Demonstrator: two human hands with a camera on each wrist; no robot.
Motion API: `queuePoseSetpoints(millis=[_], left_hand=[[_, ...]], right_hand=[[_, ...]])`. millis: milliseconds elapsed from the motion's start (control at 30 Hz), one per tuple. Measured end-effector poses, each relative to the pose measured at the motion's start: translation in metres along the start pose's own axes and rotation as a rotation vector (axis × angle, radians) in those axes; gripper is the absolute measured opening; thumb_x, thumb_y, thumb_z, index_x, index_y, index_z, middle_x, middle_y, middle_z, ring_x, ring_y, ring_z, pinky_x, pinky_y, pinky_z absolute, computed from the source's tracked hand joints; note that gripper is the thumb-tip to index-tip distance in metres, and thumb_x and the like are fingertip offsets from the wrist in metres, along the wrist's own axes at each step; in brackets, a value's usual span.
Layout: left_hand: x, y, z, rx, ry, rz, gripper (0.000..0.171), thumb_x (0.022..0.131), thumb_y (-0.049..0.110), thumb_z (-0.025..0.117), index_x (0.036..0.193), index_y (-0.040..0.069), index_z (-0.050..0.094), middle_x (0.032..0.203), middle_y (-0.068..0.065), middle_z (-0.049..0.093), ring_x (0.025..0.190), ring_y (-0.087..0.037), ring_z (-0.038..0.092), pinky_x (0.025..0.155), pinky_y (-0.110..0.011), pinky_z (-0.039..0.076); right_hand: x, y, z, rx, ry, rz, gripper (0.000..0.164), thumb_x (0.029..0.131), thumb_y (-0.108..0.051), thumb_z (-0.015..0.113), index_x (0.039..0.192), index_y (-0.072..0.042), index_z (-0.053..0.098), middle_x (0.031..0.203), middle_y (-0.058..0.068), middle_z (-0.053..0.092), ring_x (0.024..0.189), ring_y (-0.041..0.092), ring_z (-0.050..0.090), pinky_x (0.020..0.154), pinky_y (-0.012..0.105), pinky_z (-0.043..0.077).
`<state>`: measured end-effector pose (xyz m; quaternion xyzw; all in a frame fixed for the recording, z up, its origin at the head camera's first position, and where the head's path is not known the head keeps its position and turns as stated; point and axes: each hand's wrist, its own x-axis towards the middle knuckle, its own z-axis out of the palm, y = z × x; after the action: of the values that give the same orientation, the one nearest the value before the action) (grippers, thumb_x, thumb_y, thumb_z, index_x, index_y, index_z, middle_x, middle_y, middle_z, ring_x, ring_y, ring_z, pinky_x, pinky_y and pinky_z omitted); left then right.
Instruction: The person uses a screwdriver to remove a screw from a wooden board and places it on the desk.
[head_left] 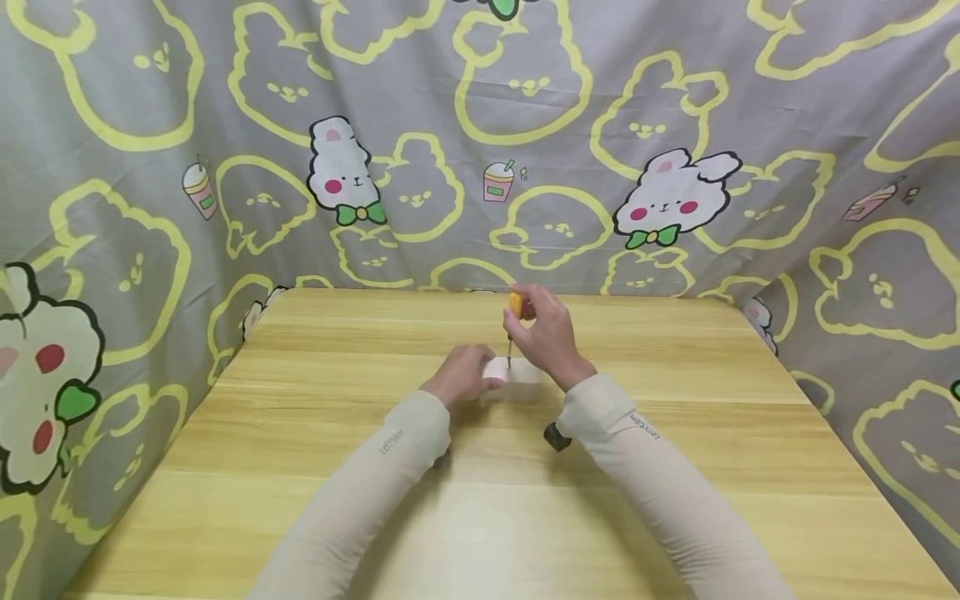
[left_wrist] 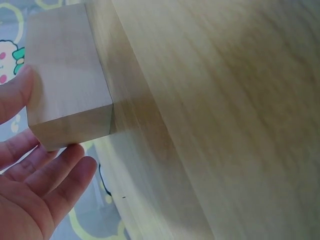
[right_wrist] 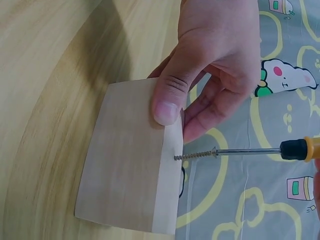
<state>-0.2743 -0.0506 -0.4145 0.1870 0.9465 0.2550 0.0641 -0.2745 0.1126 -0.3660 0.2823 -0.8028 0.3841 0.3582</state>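
Observation:
A pale wooden block stands on the table, its top face upward in the head view. My left hand grips the block's left end, with the thumb on the near side and the fingers round the far side; the left wrist view shows this hand at the block's end. A long threaded screw stands upright with its tip in the block's top. My right hand pinches the yellow handle of a screwdriver above it. The screwdriver's metal shaft meets the screw head in line.
The light wood-grain table spreads around the block. A grey curtain with yellow outlines and cartoon animals hangs behind and at both sides. A small black object sits under the right cuff.

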Motion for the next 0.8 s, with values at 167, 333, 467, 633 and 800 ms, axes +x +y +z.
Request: queuePoseSetpoints(millis=[167, 333, 467, 633, 800], left_hand=[[-0.0003, -0.0008, 0.0004, 0.002, 0.008, -0.002, 0.056, 0.083, 0.031, 0.078, 0.125, -0.001, 0.06, 0.123, -0.015, 0.063, 0.113, -0.03, 0.058, 0.1, -0.04, 0.045], [-0.0004, -0.0009, 0.0005, 0.002, 0.015, 0.005, 0.054, 0.083, 0.03, 0.078, 0.124, -0.001, 0.061, 0.122, -0.014, 0.064, 0.114, -0.029, 0.058, 0.1, -0.039, 0.045], [-0.0006, -0.0011, -0.0001, -0.008, 0.02, 0.014, 0.055, 0.083, 0.029, 0.079, 0.124, -0.001, 0.061, 0.122, -0.015, 0.064, 0.114, -0.03, 0.058, 0.1, -0.039, 0.045], [-0.0001, -0.0026, 0.0003, 0.005, 0.021, 0.017, 0.055, 0.083, 0.03, 0.079, 0.124, -0.001, 0.061, 0.121, -0.014, 0.064, 0.112, -0.029, 0.059, 0.099, -0.038, 0.046], [0.0011, -0.0038, 0.0003, 0.016, 0.014, 0.015, 0.055, 0.083, 0.032, 0.078, 0.125, -0.001, 0.061, 0.122, -0.014, 0.064, 0.113, -0.029, 0.059, 0.099, -0.038, 0.046]], right_hand=[[0.0005, 0.0017, 0.0023, 0.012, -0.03, -0.026, 0.029, 0.084, -0.002, 0.066, 0.112, 0.003, 0.059, 0.082, 0.012, 0.059, 0.073, 0.028, 0.062, 0.066, 0.034, 0.055], [0.0002, 0.0022, 0.0038, 0.003, -0.03, -0.067, 0.035, 0.085, -0.006, 0.073, 0.115, 0.003, 0.059, 0.084, 0.014, 0.058, 0.072, 0.031, 0.061, 0.064, 0.037, 0.056], [0.0009, 0.0019, 0.0045, -0.003, -0.013, -0.072, 0.036, 0.084, -0.005, 0.074, 0.116, 0.002, 0.058, 0.082, 0.014, 0.057, 0.069, 0.027, 0.061, 0.062, 0.038, 0.057], [0.0014, 0.0022, 0.0047, 0.0, -0.018, -0.06, 0.035, 0.085, -0.003, 0.072, 0.116, 0.003, 0.058, 0.081, 0.013, 0.057, 0.068, 0.026, 0.061, 0.063, 0.038, 0.057], [0.0009, 0.004, 0.0034, 0.018, -0.033, -0.013, 0.034, 0.085, -0.002, 0.068, 0.118, 0.004, 0.058, 0.085, 0.014, 0.059, 0.069, 0.027, 0.062, 0.064, 0.04, 0.057]])
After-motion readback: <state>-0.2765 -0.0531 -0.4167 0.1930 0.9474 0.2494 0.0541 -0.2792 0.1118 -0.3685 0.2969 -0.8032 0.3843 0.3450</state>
